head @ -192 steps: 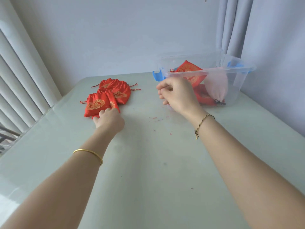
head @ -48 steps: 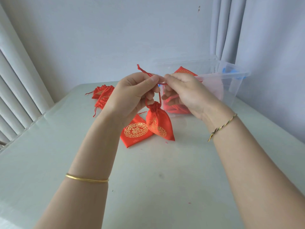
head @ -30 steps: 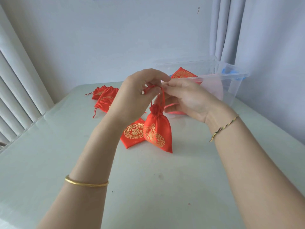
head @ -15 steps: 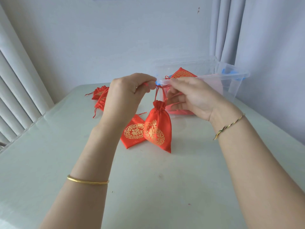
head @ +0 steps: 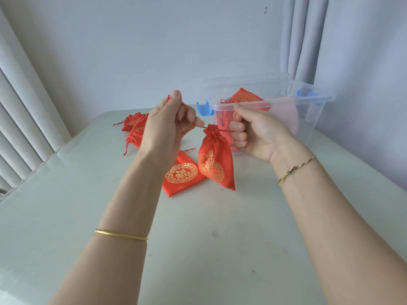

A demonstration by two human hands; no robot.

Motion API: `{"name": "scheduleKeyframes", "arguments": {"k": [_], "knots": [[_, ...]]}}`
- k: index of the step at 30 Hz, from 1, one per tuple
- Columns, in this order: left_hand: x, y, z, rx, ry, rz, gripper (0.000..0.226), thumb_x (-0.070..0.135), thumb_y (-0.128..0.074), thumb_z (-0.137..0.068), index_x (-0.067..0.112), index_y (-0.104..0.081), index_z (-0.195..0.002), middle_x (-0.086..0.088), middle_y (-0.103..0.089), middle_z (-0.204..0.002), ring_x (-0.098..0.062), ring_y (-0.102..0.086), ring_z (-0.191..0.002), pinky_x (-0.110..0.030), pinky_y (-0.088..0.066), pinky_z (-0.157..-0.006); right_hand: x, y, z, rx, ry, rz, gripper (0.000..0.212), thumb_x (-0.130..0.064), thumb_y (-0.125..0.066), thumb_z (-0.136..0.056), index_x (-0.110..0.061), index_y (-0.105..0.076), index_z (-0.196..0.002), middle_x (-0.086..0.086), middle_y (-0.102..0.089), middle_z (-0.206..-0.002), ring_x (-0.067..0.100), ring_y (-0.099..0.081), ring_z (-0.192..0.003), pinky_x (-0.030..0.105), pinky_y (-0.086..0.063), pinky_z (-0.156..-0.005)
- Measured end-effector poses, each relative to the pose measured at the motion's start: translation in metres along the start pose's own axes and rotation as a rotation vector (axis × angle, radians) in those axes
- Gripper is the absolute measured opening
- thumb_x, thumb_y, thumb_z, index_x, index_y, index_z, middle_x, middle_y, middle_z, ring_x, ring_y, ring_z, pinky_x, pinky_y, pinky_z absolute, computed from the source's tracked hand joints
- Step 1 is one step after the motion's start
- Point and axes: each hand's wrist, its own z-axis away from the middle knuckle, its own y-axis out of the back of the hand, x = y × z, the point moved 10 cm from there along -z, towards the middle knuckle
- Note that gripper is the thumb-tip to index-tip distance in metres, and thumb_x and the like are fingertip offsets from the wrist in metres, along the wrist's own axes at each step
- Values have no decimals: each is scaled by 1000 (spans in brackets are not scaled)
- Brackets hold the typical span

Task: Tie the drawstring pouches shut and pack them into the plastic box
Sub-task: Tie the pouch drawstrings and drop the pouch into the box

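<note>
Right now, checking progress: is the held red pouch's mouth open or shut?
Shut: the red gold-printed pouch has its neck bunched tight, drawstrings taut.

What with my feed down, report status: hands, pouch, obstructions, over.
Left hand, right hand each gripping the drawstring, cord taut. Pouch cinched between them. Plastic box just behind, nothing blocking.

Pale green table [head: 198, 249], glossy, with a few tiny red specks [head: 222, 189] and a dark spot [head: 213, 234] on it. Plain white wall [head: 154, 51] behind, small dark mark [head: 265, 11] high up. Grey curtain [head: 308, 36] hangs far right, white vertical blinds [head: 19, 128] on the left. Thin gold bangle [head: 121, 235] on my left wrist, braided cord bracelet [head: 297, 168] on my right.
</note>
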Motion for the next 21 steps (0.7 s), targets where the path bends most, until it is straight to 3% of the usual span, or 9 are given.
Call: {"name": "scheduleKeyframes", "arguments": {"k": [4, 8, 10, 12, 15, 18, 21], "knots": [[-12, -3, 5, 14, 100, -210, 40, 28, -41, -99, 17, -38, -61, 4, -48, -55, -10, -50, -44, -23, -41, -55, -8, 3, 2, 84, 67, 143, 36, -27, -47, -95, -17, -40, -62, -5, -43, -38, 8, -33, -31, 12, -23, -37], [-19, -23, 12, -188, 170, -375, 26, 25, -51, -94, 7, -60, -78, 0, -54, -65, -8, -53, -52, -18, -45, -54, -23, 4, 9, 89, 148, 130, 36, -26, -48, -95, -15, -45, -61, 2, -65, -57, 8, -45, -38, 15, -31, -37], [-22, -28, 15, -246, 180, -473, 21, 21, -59, -89, 1, -64, -84, -1, -54, -64, -8, -51, -56, -17, -46, -54, -31, -2, 11, 57, 196, 145, 35, -26, -51, -94, -15, -49, -61, 2, -65, -67, 8, -47, -41, 16, -32, -37], [-23, -31, 16, -277, 176, -548, 14, 19, -65, -83, 7, -68, -77, -2, -53, -63, -11, -49, -59, -23, -47, -60, -35, -9, 12, 45, 241, 186, 33, -27, -54, -92, -15, -53, -62, -2, -60, -62, 7, -45, -42, 17, -31, -37], [-22, -34, 16, -281, 167, -589, 11, 18, -68, -81, 10, -68, -73, -5, -51, -64, -13, -48, -58, -29, -46, -62, -36, -17, 12, 28, 282, 287, 31, -27, -55, -92, -14, -57, -64, -3, -58, -63, 6, -42, -41, 16, -29, -37], [-21, -33, 15, -261, 155, -569, 17, 14, -64, -85, 9, -65, -69, -4, -53, -64, -11, -48, -55, -25, -44, -58, -29, -15, 12, 43, 219, 390, 35, -37, -48, -95, -12, -61, -74, 4, -62, -74, 6, -44, -36, 17, -31, -38], [-22, -32, 14, -255, 170, -498, 19, 12, -58, -89, 9, -64, -71, -1, -57, -64, -9, -50, -55, -19, -45, -53, -23, -12, 12, 49, 131, 455, 40, -40, -38, -98, -9, -58, -82, 7, -62, -70, 10, -51, -36, 18, -36, -39]]}}
